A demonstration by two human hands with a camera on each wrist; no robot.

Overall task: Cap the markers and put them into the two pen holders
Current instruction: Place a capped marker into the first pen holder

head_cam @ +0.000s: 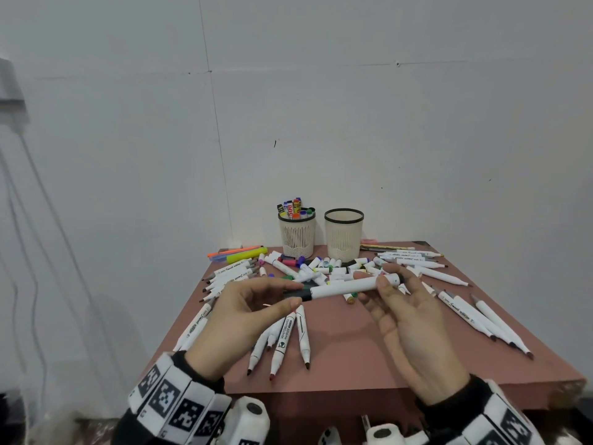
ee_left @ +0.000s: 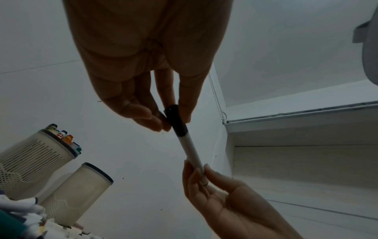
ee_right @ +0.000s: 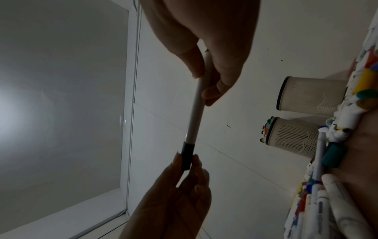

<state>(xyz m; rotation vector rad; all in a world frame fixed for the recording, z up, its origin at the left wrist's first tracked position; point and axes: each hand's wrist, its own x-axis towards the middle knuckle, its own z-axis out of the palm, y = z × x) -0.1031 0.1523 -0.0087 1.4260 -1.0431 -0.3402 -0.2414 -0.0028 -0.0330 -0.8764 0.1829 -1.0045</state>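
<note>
A white marker [head_cam: 343, 288] with a black cap [head_cam: 298, 295] on its left end is held level above the table between both hands. My left hand [head_cam: 290, 295] pinches the black cap [ee_left: 175, 121] between thumb and fingers. My right hand [head_cam: 386, 282] grips the barrel's right end [ee_right: 199, 90]. Two cream mesh pen holders stand at the back: the left holder [head_cam: 297, 234] has several capped markers in it, the right holder [head_cam: 344, 234] shows nothing inside.
Many uncapped white markers [head_cam: 282, 338] and loose coloured caps [head_cam: 321, 268] lie across the reddish-brown table [head_cam: 369, 354]. Highlighters [head_cam: 244, 253] lie at the back left. More markers fan out along the right side [head_cam: 481, 319]. A white wall rises just behind the holders.
</note>
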